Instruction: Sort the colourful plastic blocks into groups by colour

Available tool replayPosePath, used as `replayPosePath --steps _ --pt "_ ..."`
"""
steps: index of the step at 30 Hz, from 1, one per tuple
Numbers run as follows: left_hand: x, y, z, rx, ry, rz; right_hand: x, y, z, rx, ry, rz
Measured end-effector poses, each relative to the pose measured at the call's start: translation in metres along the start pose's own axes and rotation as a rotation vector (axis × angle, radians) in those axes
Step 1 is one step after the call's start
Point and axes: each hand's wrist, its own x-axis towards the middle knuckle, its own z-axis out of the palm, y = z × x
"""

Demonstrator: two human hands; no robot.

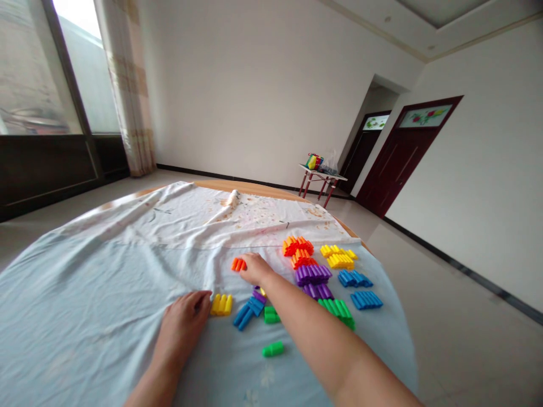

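Here, the right hand (pixel 255 269) reaches across the tabletop (pixel 127 316), its fingers closed narrowly at the orange pieces (pixel 238 264); whether it grips them, I cannot tell. The left hand (pixel 186 314) rests on the cloth, curled, fingertips just beside the yellow pieces (pixel 221 304); its grip on them is unclear too. Between the arms lie blue pieces (pixel 248 314), a few green ones (pixel 272 315) and, nearer the person, a lone green piece (pixel 272 349). Right of these, purple stacks (pixel 313 275) sit below the orange stacks (pixel 297 246), with yellow and blue rows farther right.
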Motion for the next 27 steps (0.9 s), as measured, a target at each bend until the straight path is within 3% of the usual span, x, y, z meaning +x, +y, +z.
replayPosePath --steps 4,9,13,16,19,21,24,27 --pt "0.000 0.000 0.000 -0.002 0.010 0.009 -0.002 -0.002 0.004 -0.030 0.030 0.026" --pt "0.001 -0.001 0.001 0.011 -0.020 -0.017 -0.025 -0.012 -0.005 -0.115 0.102 0.027" --pt "0.003 -0.006 0.004 0.021 -0.023 -0.022 -0.040 -0.021 -0.010 -0.152 0.018 0.033" --pt "0.005 -0.010 0.005 0.022 -0.019 -0.009 -0.043 -0.021 -0.015 -0.142 0.028 0.027" --pt "0.005 -0.011 0.006 0.020 -0.016 0.002 -0.040 -0.017 -0.018 -0.116 0.027 -0.082" --pt "0.006 -0.012 0.006 0.020 -0.013 0.007 -0.038 -0.015 -0.018 -0.118 -0.040 -0.140" --pt "0.006 -0.012 0.006 0.022 -0.004 0.006 -0.037 -0.016 -0.015 -0.144 -0.119 -0.126" --pt "0.006 -0.013 0.006 0.024 -0.023 -0.002 -0.039 -0.018 -0.015 -0.136 -0.093 -0.110"
